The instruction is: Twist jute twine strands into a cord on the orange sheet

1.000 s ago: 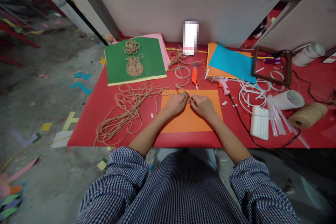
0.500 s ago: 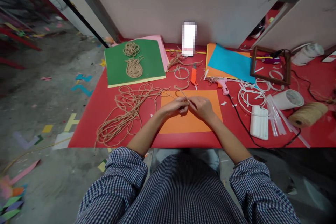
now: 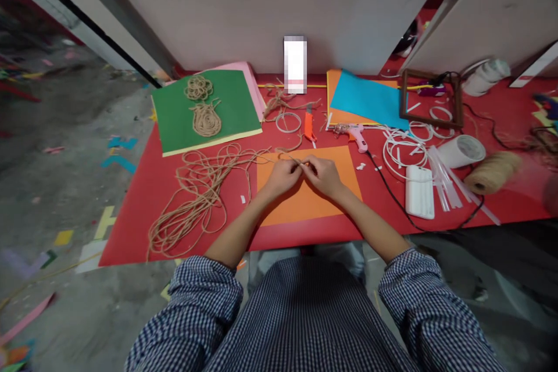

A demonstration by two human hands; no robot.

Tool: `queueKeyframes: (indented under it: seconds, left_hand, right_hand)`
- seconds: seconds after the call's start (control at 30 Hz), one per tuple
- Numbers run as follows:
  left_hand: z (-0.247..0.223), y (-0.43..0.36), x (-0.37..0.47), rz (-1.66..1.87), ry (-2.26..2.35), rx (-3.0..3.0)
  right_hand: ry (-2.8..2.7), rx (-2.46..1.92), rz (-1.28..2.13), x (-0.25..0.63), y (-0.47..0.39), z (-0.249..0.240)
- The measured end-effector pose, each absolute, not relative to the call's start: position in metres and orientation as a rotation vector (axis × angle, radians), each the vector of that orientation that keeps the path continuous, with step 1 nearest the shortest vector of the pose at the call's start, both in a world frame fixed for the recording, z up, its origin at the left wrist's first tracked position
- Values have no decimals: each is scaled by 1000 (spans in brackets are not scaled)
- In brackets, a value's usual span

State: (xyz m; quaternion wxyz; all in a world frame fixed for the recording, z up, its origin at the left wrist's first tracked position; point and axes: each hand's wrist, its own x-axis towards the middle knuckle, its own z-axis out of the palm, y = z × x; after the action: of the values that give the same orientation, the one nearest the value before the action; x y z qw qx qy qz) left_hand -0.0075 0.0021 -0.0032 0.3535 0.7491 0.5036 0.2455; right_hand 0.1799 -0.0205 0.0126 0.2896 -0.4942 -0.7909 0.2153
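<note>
Above an orange sheet (image 3: 322, 203), both my hands meet with closed fingertips on a thin jute twine (image 3: 285, 154). My left hand (image 3: 283, 177) pinches it from the left, and my right hand (image 3: 322, 175) pinches it close beside. The exact spot between the fingers is partly hidden. Loose tan twine (image 3: 196, 203) spreads in tangled loops over the table to the left, with strands running toward my hands. Farther back on a green sheet (image 3: 238, 104) lie a coiled twine piece (image 3: 207, 120) and a looser twine bundle (image 3: 199, 88).
On the red table (image 3: 174, 174), a pink glue gun (image 3: 358, 136) and an orange cutter (image 3: 309, 125) lie beyond the orange sheet. To the right are a white power strip (image 3: 419, 192), a twine spool (image 3: 494, 173), a white roll (image 3: 462, 151) and a brown frame (image 3: 405, 107).
The camera view has turned slightly, so the table things sit farther left. My hands stay together on the twine, with the fingers shifted a little and the knuckles raised.
</note>
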Motion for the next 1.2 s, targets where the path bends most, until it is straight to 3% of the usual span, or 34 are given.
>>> queueKeyframes:
  seconds: [0.4, 0.73, 1.0, 1.2]
  left_hand:
    - [-5, -1, -7, 547, 1472, 2090]
    - [4, -2, -8, 874, 1516, 2186]
    - [11, -4, -4, 543, 1419, 2216]
    - [12, -5, -1, 727, 1345, 2248]
  right_hand:
    - [-2226, -1444, 381, 179, -18, 5]
    - [-2184, -1503, 352, 177, -16, 4]
    - [-2089, -1555, 350, 180, -16, 7]
    - [-2056, -1593, 426, 179, -14, 7]
